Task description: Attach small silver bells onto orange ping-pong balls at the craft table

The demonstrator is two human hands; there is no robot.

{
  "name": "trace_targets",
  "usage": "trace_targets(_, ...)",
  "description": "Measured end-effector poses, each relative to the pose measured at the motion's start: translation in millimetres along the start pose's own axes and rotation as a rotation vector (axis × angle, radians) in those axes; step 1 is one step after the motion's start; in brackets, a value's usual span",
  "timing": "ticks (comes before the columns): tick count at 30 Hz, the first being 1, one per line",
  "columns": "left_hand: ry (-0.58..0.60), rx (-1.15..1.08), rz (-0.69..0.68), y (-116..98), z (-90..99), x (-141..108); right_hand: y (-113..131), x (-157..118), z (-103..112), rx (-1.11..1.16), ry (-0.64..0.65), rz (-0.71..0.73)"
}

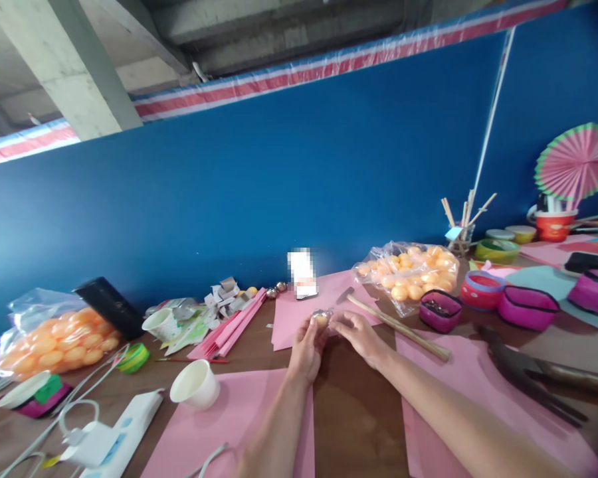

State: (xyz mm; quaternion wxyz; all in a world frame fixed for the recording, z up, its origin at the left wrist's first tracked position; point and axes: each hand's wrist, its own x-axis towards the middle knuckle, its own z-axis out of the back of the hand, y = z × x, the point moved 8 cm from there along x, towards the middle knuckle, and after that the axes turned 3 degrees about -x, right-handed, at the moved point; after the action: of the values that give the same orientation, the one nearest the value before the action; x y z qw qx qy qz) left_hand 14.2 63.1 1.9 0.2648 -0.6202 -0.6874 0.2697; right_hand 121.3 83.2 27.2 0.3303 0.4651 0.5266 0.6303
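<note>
My left hand [306, 348] is raised over the middle of the table, its fingers closed around a small round object [321, 318], shiny with a yellowish part. Just to the right, my right hand [356, 332] has its thumb and fingers pressed together at the object's side; whether they grip anything is too small to make out. Behind the hands lies a pink paper sheet [286, 325]. A wooden stick [403, 328] rests diagonally beyond my right wrist. A phone [303, 275], partly pixelated, leans at the back.
Bags of orange balls [54, 342] [411, 272] stand left and right. A white cup [195, 385] and power strip [124, 438] are at the left. Purple fabric containers [527, 307] and a dark hammer-like tool [518, 372] lie right. A blue partition [279, 172] rises behind.
</note>
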Motion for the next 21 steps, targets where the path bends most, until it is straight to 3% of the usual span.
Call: trace_targets(21, -0.009, -0.042, 0.040, 1.9, -3.6, -1.8, -2.6, -0.4, -0.9, 0.095, 0.018, -0.035)
